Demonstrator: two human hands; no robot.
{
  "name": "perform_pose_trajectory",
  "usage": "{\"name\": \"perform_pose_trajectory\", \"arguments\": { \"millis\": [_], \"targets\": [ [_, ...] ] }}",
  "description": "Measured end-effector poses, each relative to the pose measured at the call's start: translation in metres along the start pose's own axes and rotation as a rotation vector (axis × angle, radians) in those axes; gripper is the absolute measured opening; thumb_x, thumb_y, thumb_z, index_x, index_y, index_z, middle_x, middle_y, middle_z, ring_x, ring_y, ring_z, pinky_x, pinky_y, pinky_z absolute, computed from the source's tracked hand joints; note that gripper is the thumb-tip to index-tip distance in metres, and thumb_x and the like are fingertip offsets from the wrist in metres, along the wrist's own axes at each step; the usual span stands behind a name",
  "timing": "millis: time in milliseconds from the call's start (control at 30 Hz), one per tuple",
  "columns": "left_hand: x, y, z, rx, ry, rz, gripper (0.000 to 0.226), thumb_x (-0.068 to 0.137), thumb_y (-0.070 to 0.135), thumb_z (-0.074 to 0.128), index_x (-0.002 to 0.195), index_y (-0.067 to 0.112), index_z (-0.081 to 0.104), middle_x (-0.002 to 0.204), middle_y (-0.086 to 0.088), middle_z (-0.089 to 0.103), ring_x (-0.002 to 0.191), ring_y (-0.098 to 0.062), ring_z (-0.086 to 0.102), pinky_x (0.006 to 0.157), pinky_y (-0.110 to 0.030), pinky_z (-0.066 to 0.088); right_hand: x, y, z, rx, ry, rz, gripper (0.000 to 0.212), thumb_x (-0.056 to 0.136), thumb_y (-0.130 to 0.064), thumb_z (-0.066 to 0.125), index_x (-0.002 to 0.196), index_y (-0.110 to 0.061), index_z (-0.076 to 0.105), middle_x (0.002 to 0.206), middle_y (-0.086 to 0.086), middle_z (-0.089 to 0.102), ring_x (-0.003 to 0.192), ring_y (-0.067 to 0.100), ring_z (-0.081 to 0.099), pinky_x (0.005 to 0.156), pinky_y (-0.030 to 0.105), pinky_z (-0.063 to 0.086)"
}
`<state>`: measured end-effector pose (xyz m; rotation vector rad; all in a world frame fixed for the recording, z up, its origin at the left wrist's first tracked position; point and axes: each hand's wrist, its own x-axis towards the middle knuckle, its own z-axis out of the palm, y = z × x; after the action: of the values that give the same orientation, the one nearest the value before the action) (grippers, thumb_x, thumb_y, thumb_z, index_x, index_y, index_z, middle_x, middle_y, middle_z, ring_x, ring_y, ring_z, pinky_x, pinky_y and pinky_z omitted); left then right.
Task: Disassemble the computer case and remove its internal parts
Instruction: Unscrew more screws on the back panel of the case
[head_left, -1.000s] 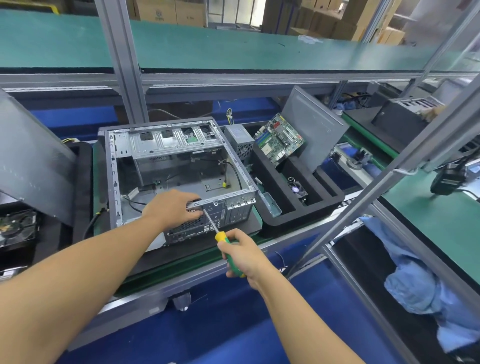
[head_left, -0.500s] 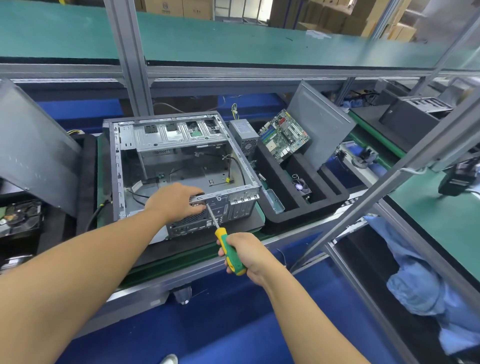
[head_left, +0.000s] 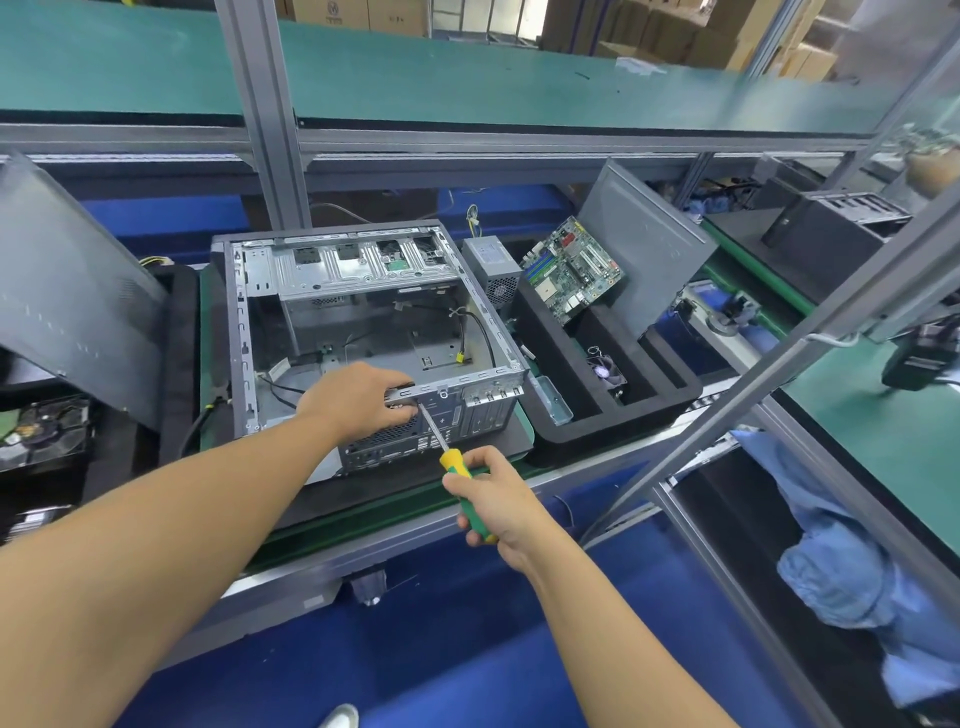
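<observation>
Our grey steel computer case (head_left: 363, 291) on the bench (head_left: 374, 512) looks mostly gutted, green motherboard (head_left: 571, 270) over in the black foam tray (head_left: 597, 434). Left hand (head_left: 358, 400) grips its rear rim, right hand (head_left: 493, 499) clutches the yellow-green screwdriver (head_left: 457, 467); cables (head_left: 480, 338) remain.

Factory disassembly line, green conveyor belt (head_left: 467, 78), aluminium frame posts (head_left: 260, 104), stacked cardboard boxes (head_left: 670, 31)
</observation>
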<state>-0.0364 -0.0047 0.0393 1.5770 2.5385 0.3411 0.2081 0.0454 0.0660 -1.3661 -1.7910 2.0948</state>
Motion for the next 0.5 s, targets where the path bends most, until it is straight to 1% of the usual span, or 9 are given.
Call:
{"name": "perform_pose_trajectory", "arguments": {
  "millis": [33, 100, 167, 233, 267, 367, 500],
  "targets": [
    [0.0, 0.0, 0.0, 0.001, 0.0, 0.0, 0.053, 0.088, 0.067, 0.055, 0.134, 0.039, 0.057, 0.101, 0.002, 0.07, 0.076, -0.017, 0.052, 0.064, -0.029, 0.042, 0.0, -0.001, 0.0, 0.01, -0.011, 0.023, 0.017, 0.098, -0.029, 0.061, 0.111, -0.019, 0.054, 0.1, 0.006, 0.058, 0.05, 0.011, 0.053, 0.044, 0.026, 0.041],
    [0.0, 0.001, -0.001, 0.002, 0.002, 0.002, 0.053, 0.089, 0.067, 0.054, 0.134, 0.04, 0.057, 0.095, 0.003, 0.067, 0.075, -0.017, 0.051, 0.064, -0.03, 0.041, 0.0, -0.004, 0.001, 0.077, -0.054, 0.086, 0.023, 0.103, -0.034, 0.05, 0.108, -0.013, 0.059, 0.089, 0.007, 0.063, 0.051, 0.014, 0.053, 0.044, 0.026, 0.042],
    [0.0, 0.001, -0.001, 0.004, 0.008, 0.005, 0.052, 0.088, 0.067, 0.054, 0.133, 0.04, 0.058, 0.091, 0.004, 0.065, 0.074, -0.016, 0.05, 0.064, -0.029, 0.041, 0.0, -0.006, 0.002, 0.1, -0.086, 0.126, 0.032, 0.105, -0.029, 0.039, 0.105, -0.007, 0.063, 0.076, 0.005, 0.068, 0.051, 0.016, 0.053, 0.046, 0.026, 0.044],
    [0.0, 0.002, -0.002, 0.008, 0.012, 0.009, 0.052, 0.088, 0.067, 0.054, 0.132, 0.04, 0.058, 0.084, 0.007, 0.06, 0.073, -0.017, 0.05, 0.063, -0.029, 0.04, 0.0, -0.005, 0.003, 0.058, -0.09, 0.115, 0.033, 0.105, -0.023, 0.036, 0.105, -0.006, 0.064, 0.074, 0.004, 0.069, 0.054, 0.016, 0.054, 0.048, 0.027, 0.047],
    [0.0, 0.002, -0.002, 0.011, 0.013, 0.011, 0.051, 0.088, 0.067, 0.054, 0.132, 0.04, 0.058, 0.081, 0.008, 0.057, 0.073, -0.017, 0.05, 0.063, -0.03, 0.04, -0.001, -0.004, 0.003, 0.041, -0.082, 0.095, 0.031, 0.105, -0.021, 0.037, 0.106, -0.006, 0.064, 0.075, 0.004, 0.068, 0.055, 0.016, 0.054, 0.049, 0.028, 0.048],
    [-0.001, 0.002, -0.001, 0.012, 0.012, 0.018, 0.05, 0.088, 0.067, 0.054, 0.131, 0.041, 0.059, 0.078, 0.009, 0.056, 0.072, -0.018, 0.051, 0.062, -0.03, 0.042, -0.001, 0.001, 0.0, -0.002, -0.04, 0.006, 0.023, 0.103, -0.019, 0.047, 0.109, -0.004, 0.063, 0.081, 0.007, 0.065, 0.06, 0.019, 0.055, 0.054, 0.032, 0.051],
    [-0.001, 0.002, -0.002, -0.011, -0.003, 0.014, 0.051, 0.088, 0.067, 0.054, 0.132, 0.041, 0.058, 0.072, 0.013, 0.048, 0.07, -0.019, 0.052, 0.061, -0.03, 0.043, 0.001, 0.005, -0.002, 0.039, -0.007, -0.029, 0.013, 0.101, -0.023, 0.057, 0.106, -0.01, 0.059, 0.088, 0.011, 0.058, 0.06, 0.019, 0.059, 0.061, 0.037, 0.061]
  ]
}}
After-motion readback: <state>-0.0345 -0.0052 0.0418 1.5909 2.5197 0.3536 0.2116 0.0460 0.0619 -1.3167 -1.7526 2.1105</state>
